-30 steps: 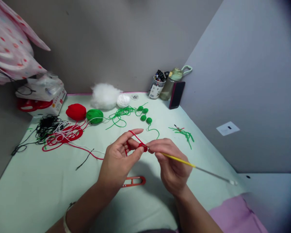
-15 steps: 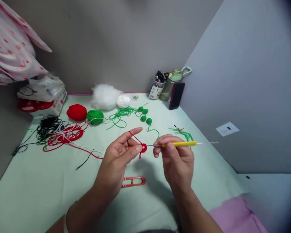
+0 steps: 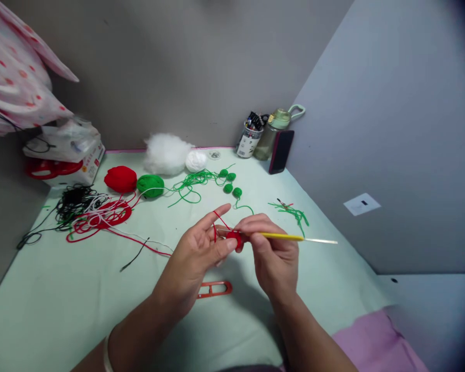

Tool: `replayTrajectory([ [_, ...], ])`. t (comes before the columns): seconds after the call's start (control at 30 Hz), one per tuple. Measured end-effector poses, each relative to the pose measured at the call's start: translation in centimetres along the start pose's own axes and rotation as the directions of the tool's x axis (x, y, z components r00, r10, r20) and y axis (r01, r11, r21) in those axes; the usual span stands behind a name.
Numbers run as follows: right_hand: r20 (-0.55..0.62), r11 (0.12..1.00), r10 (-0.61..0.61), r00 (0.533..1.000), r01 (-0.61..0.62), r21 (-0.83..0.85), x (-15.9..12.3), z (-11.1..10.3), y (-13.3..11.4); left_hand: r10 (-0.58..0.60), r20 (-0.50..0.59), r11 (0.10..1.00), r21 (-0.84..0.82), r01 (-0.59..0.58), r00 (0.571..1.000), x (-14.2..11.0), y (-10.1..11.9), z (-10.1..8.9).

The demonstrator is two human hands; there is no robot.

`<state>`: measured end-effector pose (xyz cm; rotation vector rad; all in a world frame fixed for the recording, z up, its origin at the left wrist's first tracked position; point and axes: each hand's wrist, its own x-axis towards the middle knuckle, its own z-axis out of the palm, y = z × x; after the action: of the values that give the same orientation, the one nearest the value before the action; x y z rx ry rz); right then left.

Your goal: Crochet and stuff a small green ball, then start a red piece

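Between thumb and fingers, my left hand (image 3: 196, 245) pinches a small red crochet piece (image 3: 234, 239). A strand of red yarn (image 3: 222, 219) runs from that piece up over my raised left index finger. In my right hand (image 3: 276, 258) is a crochet hook (image 3: 282, 236) with a yellow handle, its back end pointing right. The hook's thin metal shaft lies across the top of the red piece; whether its tip is inside a stitch I cannot tell. Orange thread snips (image 3: 217, 289) lie on the table below my hands, partly hidden by the left one.
Behind are a red yarn ball (image 3: 120, 179), a green yarn ball (image 3: 150, 186), white stuffing (image 3: 167, 154) and small green crocheted balls (image 3: 228, 188). Tangled yarn (image 3: 101, 214) lies left, green scraps (image 3: 294, 209) right. A phone (image 3: 281, 151) leans by a bottle (image 3: 265, 143).
My right hand first drew back right with the hook, stretching it away from the red piece, then came in again. The hook's shaft now crosses the piece. The left hand shifted slightly right.
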<state>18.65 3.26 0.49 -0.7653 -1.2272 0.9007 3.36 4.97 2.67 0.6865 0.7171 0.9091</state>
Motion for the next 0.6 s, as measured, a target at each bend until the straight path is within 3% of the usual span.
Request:
replayTrajectory([
  [0.2, -0.093, 0.954, 0.207, 0.974, -0.180, 0.241, 1.1, -0.4, -0.4, -0.071, 0.127, 0.991, -0.104, 0.085, 0.989, 0.3, 0.7, -0.9],
  [0.3, -0.054, 0.884, 0.350, 0.935, -0.310, 0.349, 1.6, -0.8, -0.7, -0.098, 0.238, 0.980, -0.146, 0.136, 0.966, 0.5, 0.7, -1.2],
  [0.37, 0.002, 0.837, 0.405, 0.914, -0.372, 0.401, 1.6, -0.9, -0.7, -0.099, 0.246, 0.979, -0.149, 0.138, 0.964, 0.6, 0.6, -1.2],
  [0.43, 0.029, 0.845, 0.388, 0.921, -0.368, 0.387, 1.3, -0.7, -0.4, -0.074, 0.193, 0.989, -0.113, 0.097, 0.979, 0.6, 0.2, -0.9],
  [0.6, -0.032, 0.965, 0.226, 0.974, -0.219, 0.148, 0.4, -0.2, 0.4, 0.054, 0.048, 0.998, 0.023, -0.056, 0.997, 0.5, -0.7, -0.5],
])
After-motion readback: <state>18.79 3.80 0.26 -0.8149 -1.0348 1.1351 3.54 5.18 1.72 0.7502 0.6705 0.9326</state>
